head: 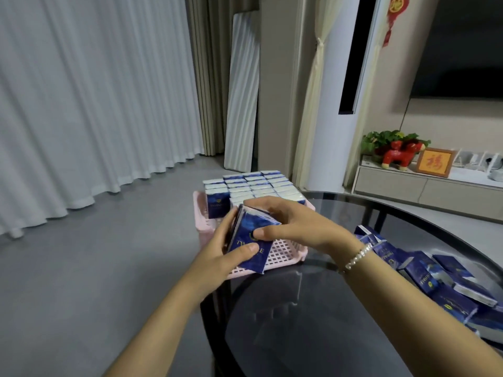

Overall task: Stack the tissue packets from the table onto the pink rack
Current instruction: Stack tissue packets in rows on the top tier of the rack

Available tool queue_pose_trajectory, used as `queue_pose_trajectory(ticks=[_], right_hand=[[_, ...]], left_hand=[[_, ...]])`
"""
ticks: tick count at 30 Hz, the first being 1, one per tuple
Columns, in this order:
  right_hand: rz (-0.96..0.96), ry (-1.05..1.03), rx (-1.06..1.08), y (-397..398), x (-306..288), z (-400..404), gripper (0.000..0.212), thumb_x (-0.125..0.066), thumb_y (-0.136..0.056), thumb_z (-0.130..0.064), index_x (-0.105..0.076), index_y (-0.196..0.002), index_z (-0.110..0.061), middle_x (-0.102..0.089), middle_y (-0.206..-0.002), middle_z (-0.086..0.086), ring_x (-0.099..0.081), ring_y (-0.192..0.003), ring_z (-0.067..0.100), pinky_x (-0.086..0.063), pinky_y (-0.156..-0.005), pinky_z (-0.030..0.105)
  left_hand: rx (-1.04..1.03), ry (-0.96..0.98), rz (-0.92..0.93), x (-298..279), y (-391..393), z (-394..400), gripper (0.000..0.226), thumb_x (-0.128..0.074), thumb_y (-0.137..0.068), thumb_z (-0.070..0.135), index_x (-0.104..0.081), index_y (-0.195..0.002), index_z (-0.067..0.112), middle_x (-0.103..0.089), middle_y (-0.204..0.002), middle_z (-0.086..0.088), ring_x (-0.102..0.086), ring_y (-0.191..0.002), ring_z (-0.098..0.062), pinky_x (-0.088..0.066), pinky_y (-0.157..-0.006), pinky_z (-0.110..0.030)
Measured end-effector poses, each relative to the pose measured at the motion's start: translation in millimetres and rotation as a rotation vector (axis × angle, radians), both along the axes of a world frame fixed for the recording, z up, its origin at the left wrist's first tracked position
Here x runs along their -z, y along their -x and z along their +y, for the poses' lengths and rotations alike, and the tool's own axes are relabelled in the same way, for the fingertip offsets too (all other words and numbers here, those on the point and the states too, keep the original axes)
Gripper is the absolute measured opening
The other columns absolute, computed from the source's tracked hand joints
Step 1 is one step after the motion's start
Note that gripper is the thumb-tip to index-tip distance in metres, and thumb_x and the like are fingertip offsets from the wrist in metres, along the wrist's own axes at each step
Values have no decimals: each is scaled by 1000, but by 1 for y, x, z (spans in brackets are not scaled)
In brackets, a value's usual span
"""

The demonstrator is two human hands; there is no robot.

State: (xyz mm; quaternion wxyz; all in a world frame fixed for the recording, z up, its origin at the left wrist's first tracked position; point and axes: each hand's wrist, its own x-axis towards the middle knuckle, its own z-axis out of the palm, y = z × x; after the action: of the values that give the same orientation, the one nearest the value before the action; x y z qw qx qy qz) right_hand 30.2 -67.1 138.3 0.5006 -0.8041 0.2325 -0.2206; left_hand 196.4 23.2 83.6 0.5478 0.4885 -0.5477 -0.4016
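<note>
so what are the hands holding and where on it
A small bundle of dark blue tissue packets, over the pink plastic rack: left hand grips the lower left edge, right hand the top.

One pink rack (283, 254), one round glass table (353, 308), two hands on a small bunch of blue packets (251, 240); about two dozen stand racked (255, 186), roughly eight lie loose (435, 276)

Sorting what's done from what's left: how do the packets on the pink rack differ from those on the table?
The rack packets stand upright in tidy rows on the pink rack; the table packets lie flat in a loose, overlapping heap on the glass table. Rack packets show pale top edges; table packets show broad blue faces. Both share the same blue wrapper.
</note>
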Motion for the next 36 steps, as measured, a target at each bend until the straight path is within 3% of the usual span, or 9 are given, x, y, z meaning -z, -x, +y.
queue_pose_trajectory(ticks=[3,5,8,13,18,21,25,32,36], right_hand=[[57,137,-21,-27,-20,-10,59,-74,-77,-22,-50,-131,-26,-60,-124,-7,-61,-109,10,-49,-97,31],[86,181,-63,-44,-33,-20,65,-74,-76,-26,-47,-134,-29,-57,-126,-6,-60,-111,13,-49,-97,35],[131,150,-119,-71,-44,-40,71,-75,-71,-27,-45,-135,-28,-55,-130,-3,-57,-115,14,-47,-101,36],[269,97,-170,-102,-41,-77,66,-72,-74,-14,-45,-134,-15,-55,-130,-3,-53,-119,11,-43,-102,26],[392,218,-133,-114,-26,-94,58,-70,-80,-8,-47,-132,-17,-53,-131,1,-49,-122,17,-40,-102,26],[450,343,-45,-117,-12,-98,67,-71,-79,-23,-41,-138,-27,-46,-138,-6,-46,-122,14,-37,-104,30],[476,450,-53,-114,-5,-95,63,-66,-84,-31,-37,-140,-37,-42,-142,-10,-46,-120,11,-37,-105,32],[630,743,-57,-109,6,-91,58,-50,-94,-37,-25,-146,-36,-22,-156,-1,-17,-143,22,-15,-117,42],[770,745,-28,-107,4,-84,55,-35,-98,-43,-15,-149,-33,-9,-158,-8,-3,-146,17,-2,-117,41]], left_hand=[[-27,14,-102,-18,-25,-4,104,-73,-56,46,-25,-147,32,-51,-136,14,-55,-118,1,-46,-100,-26],[-64,37,-151,-29,-42,-8,103,-75,-57,46,-24,-146,34,-51,-135,15,-56,-116,2,-50,-93,-23],[-200,26,-258,-36,-61,-19,100,-80,-67,46,-20,-147,40,-36,-143,7,-48,-124,-6,-48,-98,-28],[-302,-33,-348,-23,-76,-49,93,-72,-79,37,-12,-151,33,-28,-148,3,-36,-121,-4,-37,-93,-19],[-299,-138,-466,-7,-85,-71,107,-73,-74,50,-1,-151,35,-23,-155,3,-24,-142,-18,-31,-114,-44],[-299,-192,-518,-3,-87,-75,104,-71,-75,51,1,-149,42,-35,-143,-5,-35,-135,-20,-33,-112,-38],[-285,-248,-644,0,-85,-76,98,-63,-84,50,12,-147,43,-33,-133,-6,-51,-118,-21,-40,-103,-30],[-285,-306,-820,-1,-76,-79,99,-57,-86,52,21,-146,38,-24,-146,-8,-53,-117,-26,-44,-101,-36],[-318,-347,-878,0,-69,-81,99,-55,-88,53,21,-148,31,-20,-151,-9,-35,-132,-32,-32,-110,-40]])
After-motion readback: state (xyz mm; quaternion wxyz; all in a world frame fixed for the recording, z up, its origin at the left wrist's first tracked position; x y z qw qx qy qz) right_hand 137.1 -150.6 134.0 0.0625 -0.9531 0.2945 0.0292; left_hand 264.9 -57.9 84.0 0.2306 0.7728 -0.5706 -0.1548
